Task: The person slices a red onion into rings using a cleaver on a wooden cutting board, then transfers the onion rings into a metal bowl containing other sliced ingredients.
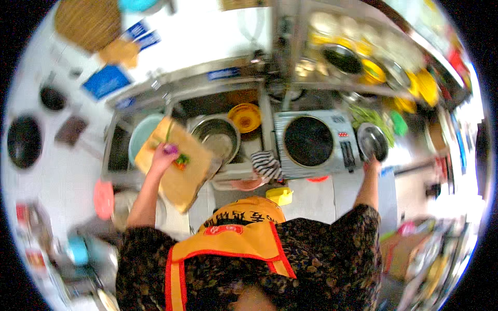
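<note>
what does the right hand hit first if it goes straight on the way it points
The right hand would apparently meet the metal bowl at its fingers first, then perhaps green vegetables beyond; depth is unclear.

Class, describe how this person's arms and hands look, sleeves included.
The left sleeve and right sleeve are dark, with a mottled brownish pattern, ending near the elbows. The left hand and right hand appear gloveless; rings are too blurred to judge.

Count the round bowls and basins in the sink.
3: a pale green round basin at left, partly under the rectangular wooden cutting board; a round silver metal basin at centre; a round yellow bowl at right. The board may hide others.
</note>
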Motion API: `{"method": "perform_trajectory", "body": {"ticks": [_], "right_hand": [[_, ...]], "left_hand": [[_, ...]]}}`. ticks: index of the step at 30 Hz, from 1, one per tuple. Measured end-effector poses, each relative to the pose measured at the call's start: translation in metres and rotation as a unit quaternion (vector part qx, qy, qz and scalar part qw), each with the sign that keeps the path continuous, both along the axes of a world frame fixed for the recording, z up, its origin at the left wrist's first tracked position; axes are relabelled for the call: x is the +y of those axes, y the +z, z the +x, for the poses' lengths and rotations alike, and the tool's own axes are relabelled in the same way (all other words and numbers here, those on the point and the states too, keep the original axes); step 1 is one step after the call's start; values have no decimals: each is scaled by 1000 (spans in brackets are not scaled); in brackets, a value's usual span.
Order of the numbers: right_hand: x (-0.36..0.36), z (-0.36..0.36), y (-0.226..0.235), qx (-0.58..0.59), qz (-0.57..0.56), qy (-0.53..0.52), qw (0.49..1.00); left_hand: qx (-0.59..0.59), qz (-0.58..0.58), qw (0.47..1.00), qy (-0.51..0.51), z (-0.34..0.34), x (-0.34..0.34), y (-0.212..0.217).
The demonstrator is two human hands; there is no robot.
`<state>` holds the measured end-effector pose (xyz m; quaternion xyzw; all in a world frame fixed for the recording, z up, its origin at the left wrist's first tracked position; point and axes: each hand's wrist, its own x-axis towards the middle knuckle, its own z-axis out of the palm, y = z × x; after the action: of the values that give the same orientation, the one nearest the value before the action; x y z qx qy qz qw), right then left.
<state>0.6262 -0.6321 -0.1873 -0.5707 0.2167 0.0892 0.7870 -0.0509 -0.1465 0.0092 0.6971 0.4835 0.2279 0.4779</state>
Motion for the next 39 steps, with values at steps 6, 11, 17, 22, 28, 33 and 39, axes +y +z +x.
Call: {"method": "perform_trajectory", "body": {"ticks": [6, 11, 17, 22, 28, 33, 39], "right_hand": [[-15, 72, 14, 42, 17, -1, 999], [-4, -71, 89, -126, -201, -1, 972], [87, -224, 154, -176, -330, 301, 877], [246, -383, 184, -128, -203, 568, 787], [396, -486, 195, 71, 26, 657, 750], [472, -519, 171, 338, 445, 580, 593], [478, -563, 150, 369, 493, 515, 596]], "left_hand": [[44, 87, 995, -16, 80, -59, -17], [100, 102, 990, 1, 58, -103, 13], [41, 65, 996, -40, 43, -81, -18], [-46, -33, 998, 8, -12, -36, -26], [-293, -225, 926, 81, -134, 1, -31], [-313, -225, 916, 111, -213, 4, -34], [-337, -313, 866, 194, -229, 25, -55]]}}
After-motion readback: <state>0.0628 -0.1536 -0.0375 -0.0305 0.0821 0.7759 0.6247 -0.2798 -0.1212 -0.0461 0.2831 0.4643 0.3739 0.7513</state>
